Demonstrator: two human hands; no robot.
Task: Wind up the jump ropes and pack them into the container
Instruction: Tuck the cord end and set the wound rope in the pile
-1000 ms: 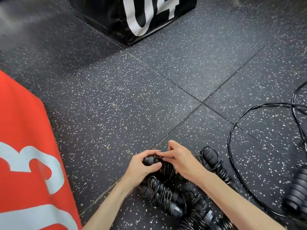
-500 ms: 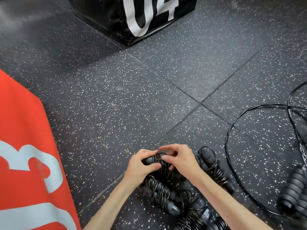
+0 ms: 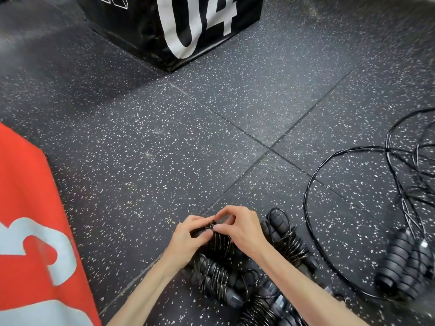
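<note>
A black jump rope (image 3: 220,243), its cord wound round its handles, sits between my hands low in the middle of the view. My left hand (image 3: 188,238) grips the handle end. My right hand (image 3: 240,228) pinches the cord end at the top of the coil. Several wound ropes lie on the floor around it: one below (image 3: 216,282), one to the right (image 3: 290,244), more at the bottom (image 3: 263,307). An unwound rope (image 3: 310,184) sprawls in loops at the right, its ribbed handles (image 3: 400,267) lying together. No container shows.
The floor is dark speckled rubber tiles (image 3: 188,137). A black box marked 04 (image 3: 183,24) stands at the top centre. A red box with pale numerals (image 3: 30,243) fills the lower left. More cord loops (image 3: 414,149) run off the right edge.
My right hand's fingers have curled in from straight to a pinch on the cord end at the coil's top. My left hand kept its grip on the handles.
</note>
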